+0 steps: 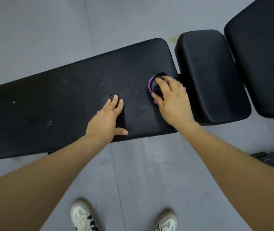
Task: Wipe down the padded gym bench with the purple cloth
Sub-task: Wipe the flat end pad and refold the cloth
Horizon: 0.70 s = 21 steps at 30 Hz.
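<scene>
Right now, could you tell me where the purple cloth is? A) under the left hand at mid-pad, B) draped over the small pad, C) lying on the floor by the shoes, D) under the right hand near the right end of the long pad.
D: the purple cloth peeks out beneath the right hand at the long pad's right end, while the left hand rests flat on bare padding.

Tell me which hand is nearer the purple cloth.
Right. The right hand rests on top of the purple cloth at the long pad's right end; the left hand lies flat on the pad, apart, to the cloth's left.
</scene>
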{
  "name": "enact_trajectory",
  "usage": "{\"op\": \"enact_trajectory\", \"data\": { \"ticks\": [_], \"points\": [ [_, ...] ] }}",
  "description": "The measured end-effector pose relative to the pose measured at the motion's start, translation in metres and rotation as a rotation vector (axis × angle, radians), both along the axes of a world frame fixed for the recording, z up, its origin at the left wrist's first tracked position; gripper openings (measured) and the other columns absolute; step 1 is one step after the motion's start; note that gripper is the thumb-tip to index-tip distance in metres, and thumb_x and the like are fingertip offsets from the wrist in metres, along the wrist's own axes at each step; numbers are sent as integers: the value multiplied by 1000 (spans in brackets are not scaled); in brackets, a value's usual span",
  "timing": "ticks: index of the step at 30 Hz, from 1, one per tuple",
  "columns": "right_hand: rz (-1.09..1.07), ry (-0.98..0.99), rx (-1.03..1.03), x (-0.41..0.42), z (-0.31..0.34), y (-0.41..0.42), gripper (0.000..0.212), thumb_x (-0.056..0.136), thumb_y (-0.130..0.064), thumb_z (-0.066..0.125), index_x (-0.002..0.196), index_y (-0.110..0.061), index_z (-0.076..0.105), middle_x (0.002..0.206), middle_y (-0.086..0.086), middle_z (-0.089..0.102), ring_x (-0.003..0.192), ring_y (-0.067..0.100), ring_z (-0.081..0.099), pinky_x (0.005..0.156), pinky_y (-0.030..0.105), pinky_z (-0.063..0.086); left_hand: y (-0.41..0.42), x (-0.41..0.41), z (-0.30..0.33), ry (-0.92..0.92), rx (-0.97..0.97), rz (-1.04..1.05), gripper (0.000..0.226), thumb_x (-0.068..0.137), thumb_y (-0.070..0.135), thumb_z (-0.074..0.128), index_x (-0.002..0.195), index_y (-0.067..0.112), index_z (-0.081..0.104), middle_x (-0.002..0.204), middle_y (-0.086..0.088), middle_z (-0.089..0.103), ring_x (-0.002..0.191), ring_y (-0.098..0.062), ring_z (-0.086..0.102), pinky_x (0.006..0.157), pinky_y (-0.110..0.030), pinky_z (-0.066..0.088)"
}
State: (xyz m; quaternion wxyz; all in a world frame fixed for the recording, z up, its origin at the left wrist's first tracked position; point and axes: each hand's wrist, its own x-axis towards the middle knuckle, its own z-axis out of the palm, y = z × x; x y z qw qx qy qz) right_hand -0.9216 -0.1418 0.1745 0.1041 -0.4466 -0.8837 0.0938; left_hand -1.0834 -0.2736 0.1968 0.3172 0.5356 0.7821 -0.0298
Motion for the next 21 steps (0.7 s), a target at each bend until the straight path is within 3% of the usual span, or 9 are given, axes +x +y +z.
{"op": "enact_trajectory", "data": {
  "ticks": [4,8,13,17,21],
  "points": [
    [30,6,-1,31,3,-64,47,85,-41,41,121,-18,58,125,6,57,115,25,48,93,40,44,7,3,3,1,-59,27,103,77,34,72,151,21,2,158,3,-12,146,-16,-4,115,-44,25],
    [35,-18,9,8,4,-36,45,82,-44,42,115,-21,63,119,4,61,110,27,57,87,38,47,9,4,4,-8,-81,31,104,77,33,73,151,21,1,158,4,-14,146,-17,-6,115,-46,24],
    [84,-67,-99,-47,1,16,47,93,-40,49,136,-23,45,142,6,40,132,27,33,106,40,27,10,2,4,-22,-86,31,106,76,31,74,151,21,0,158,4,-14,146,-16,-7,116,-46,20],
    [116,26,-39,-8,0,-20,40,87,-37,52,124,-22,57,129,7,53,117,28,48,96,42,40,9,3,3,-33,-83,49,107,75,29,76,151,21,1,158,5,-14,146,-15,-7,117,-47,19],
    [155,-7,-32,39,2,-60,39,82,-34,57,119,-22,60,122,6,57,111,27,53,90,42,45,12,3,3,-21,-116,42,107,76,30,75,151,20,-1,158,3,-15,146,-16,-8,116,-47,19]
  ]
}}
